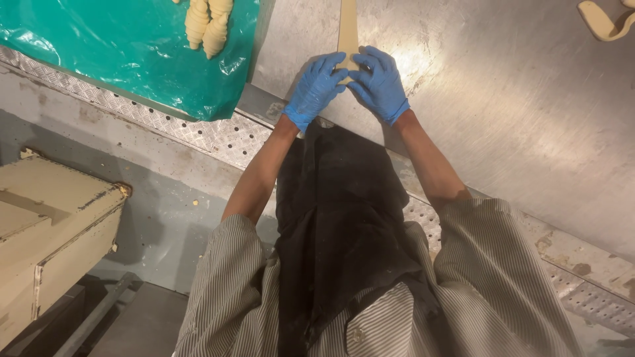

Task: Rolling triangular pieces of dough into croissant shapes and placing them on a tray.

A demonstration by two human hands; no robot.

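Note:
A long narrow strip of pale dough (347, 26) lies on the steel worktable (503, 99), running away from me. My left hand (316, 89) and my right hand (380, 84), both in blue gloves, rest side by side on the strip's near end. The fingertips of both hands press on the dough, and the end itself is hidden beneath them. Two rolled, ridged dough pieces (208, 25) sit on a green plastic sheet (119, 53) to the left.
A curled scrap of dough (605, 23) lies at the table's far right. A perforated metal ledge (218, 135) runs along the table's near edge. A cream-coloured box-like unit (53, 225) stands on the floor at the left. My black apron hangs below.

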